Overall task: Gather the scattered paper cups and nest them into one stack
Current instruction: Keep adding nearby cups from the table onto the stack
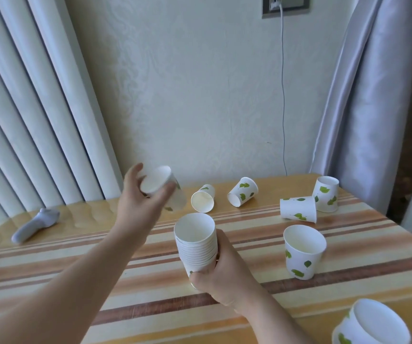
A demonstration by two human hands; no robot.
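My right hand (221,274) grips a nested stack of white leaf-printed paper cups (196,240), upright and mouth up, near the table's middle. My left hand (141,202) holds a single cup (162,189) in the air up and left of the stack, tilted with its bottom toward me. Two cups lie on their sides at the back, one (203,198) beside another (242,192). At the right a cup on its side (298,209) rests against an inverted cup (326,194). An upright cup (303,252) stands right of the stack. Another cup (371,326) sits at the bottom right corner.
The table (76,264) has a striped orange and cream cloth and meets the wall at the back. A grey handheld device (35,225) lies at the far left. A white cable (283,95) hangs down the wall. Curtains (363,95) hang at the right.
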